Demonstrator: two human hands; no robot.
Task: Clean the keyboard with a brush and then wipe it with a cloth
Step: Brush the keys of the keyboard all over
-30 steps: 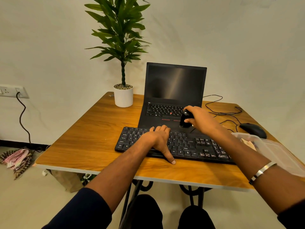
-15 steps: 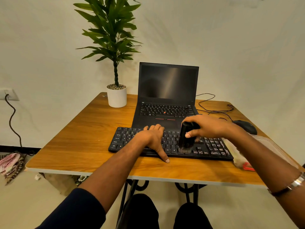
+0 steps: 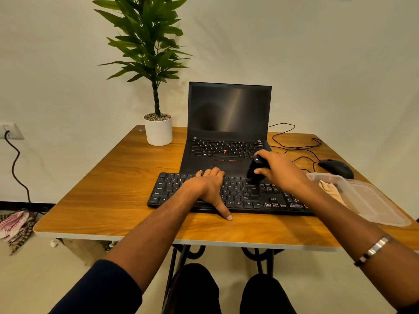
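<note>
Black bristles meet the keyboard (image 3: 229, 194) toward its right-middle, the right hand (image 3: 280, 169) gripping the brush (image 3: 255, 169) while the left hand (image 3: 209, 189), fingers relaxed, steadies its centre: brushing appears underway, and next comes sweeping remaining rows before fetching the cloth (image 3: 330, 189) just right of it.

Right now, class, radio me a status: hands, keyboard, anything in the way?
Left hand flat on keyboard, steadying. Right hand grips brush, bristles on the keys. Cloth waits in plastic container. Nothing in the way.
</note>
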